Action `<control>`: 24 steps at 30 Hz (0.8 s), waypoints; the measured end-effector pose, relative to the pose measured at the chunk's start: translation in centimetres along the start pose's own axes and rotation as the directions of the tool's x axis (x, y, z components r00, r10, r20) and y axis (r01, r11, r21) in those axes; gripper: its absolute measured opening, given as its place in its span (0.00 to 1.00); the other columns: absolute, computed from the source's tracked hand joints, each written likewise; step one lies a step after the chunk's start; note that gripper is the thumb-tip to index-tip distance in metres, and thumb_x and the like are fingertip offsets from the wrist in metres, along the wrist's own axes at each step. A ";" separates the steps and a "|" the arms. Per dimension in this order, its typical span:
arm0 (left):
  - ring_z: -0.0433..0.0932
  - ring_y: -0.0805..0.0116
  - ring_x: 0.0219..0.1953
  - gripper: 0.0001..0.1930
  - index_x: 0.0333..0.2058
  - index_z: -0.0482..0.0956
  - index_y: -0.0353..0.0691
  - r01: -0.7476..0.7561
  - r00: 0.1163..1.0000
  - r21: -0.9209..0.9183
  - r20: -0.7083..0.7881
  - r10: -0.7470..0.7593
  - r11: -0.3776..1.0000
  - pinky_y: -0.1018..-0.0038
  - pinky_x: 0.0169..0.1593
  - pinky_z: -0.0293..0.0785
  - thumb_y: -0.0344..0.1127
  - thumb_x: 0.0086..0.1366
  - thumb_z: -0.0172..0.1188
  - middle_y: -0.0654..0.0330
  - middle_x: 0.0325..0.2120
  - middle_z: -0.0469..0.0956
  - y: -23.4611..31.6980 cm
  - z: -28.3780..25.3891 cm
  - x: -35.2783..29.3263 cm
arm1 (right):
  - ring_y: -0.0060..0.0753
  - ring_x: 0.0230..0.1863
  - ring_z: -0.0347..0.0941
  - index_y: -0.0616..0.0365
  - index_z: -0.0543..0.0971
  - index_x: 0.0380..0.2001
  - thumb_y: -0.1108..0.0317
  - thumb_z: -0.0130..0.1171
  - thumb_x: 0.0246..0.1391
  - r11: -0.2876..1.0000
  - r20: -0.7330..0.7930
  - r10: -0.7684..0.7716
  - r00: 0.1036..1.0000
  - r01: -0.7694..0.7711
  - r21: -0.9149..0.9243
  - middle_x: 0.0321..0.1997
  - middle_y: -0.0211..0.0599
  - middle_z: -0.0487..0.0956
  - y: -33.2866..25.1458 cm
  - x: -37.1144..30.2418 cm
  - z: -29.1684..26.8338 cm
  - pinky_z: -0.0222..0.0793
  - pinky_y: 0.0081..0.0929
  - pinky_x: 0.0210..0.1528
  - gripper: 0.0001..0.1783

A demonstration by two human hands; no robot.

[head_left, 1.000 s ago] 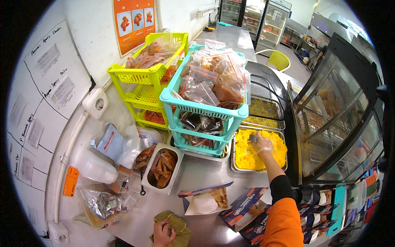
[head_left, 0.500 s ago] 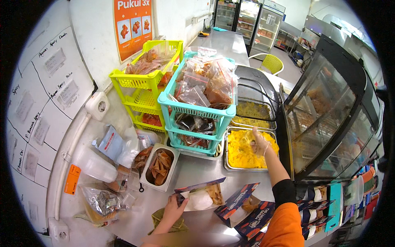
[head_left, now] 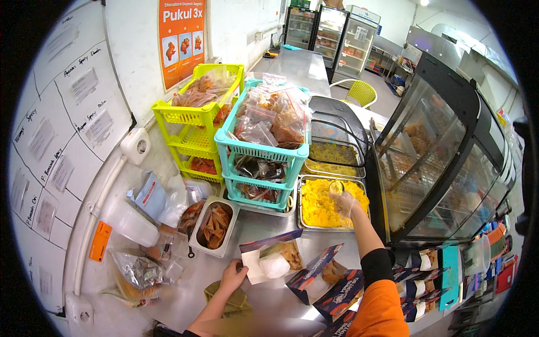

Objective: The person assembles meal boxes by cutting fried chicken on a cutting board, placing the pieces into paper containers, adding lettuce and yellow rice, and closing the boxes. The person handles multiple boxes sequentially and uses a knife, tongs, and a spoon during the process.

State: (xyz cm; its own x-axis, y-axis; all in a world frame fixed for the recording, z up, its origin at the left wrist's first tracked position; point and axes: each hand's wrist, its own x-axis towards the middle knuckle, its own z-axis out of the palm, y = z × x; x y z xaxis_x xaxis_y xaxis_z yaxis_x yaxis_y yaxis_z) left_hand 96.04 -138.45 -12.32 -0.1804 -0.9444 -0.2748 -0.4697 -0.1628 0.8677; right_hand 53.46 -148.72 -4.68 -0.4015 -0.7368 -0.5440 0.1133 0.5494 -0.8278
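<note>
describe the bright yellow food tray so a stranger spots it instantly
Start at the large black-framed glass cabinet on the right. Just left of it, a farther tray sits behind a nearer tray. Pick the nearer: its food is brighter yellow, and the gloved right hand is over it.

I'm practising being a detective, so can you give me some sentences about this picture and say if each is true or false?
1. The left hand is at the edge of an open box with a white mound inside. True.
2. The right hand is bare. False: it wears a clear glove.
3. The spoon is in the right hand. True.
4. The food in the metal tray under the right hand is blue. False: that food is yellow.
5. The top of the turquoise rack is empty. False: it is heaped with plastic bags.
</note>
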 end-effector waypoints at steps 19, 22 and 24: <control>0.77 0.69 0.34 0.17 0.38 0.70 0.28 0.066 0.993 -0.484 0.115 -0.011 0.872 0.75 0.34 0.77 0.38 0.61 0.58 0.53 0.32 0.76 -3.6 3.3 2.2 | 0.56 0.51 0.69 0.46 0.43 0.65 0.65 0.48 0.53 -0.105 0.458 -0.068 0.886 0.450 -0.887 0.49 0.61 0.71 4.8 -22.4 18.3 0.65 0.43 0.52 0.39; 0.77 0.70 0.34 0.16 0.37 0.70 0.28 0.060 0.990 -0.522 0.143 0.018 0.851 0.75 0.36 0.77 0.39 0.61 0.57 0.54 0.32 0.76 -3.7 3.0 2.2 | 0.59 0.51 0.67 0.43 0.38 0.66 0.65 0.53 0.49 -0.083 0.494 -0.095 0.864 0.488 -0.869 0.48 0.63 0.69 6.7 -22.1 18.9 0.64 0.44 0.52 0.47; 0.77 0.70 0.34 0.16 0.37 0.71 0.28 0.050 0.986 -0.533 0.160 0.042 0.845 0.76 0.37 0.77 0.39 0.61 0.57 0.54 0.32 0.76 -4.0 2.9 2.0 | 0.58 0.50 0.68 0.43 0.38 0.66 0.65 0.56 0.47 0.016 0.501 -0.116 0.858 0.506 -0.863 0.48 0.63 0.68 7.5 -22.4 18.5 0.64 0.44 0.51 0.49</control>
State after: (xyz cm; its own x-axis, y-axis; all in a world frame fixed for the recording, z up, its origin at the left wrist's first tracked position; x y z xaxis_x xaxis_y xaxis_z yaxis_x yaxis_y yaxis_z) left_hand 95.07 -138.90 -17.56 -0.3356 -0.8927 -0.3009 0.0544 -0.3372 0.9399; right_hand 80.10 -135.40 -1.25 0.0976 -0.8931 -0.4391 -0.9851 -0.0241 -0.1700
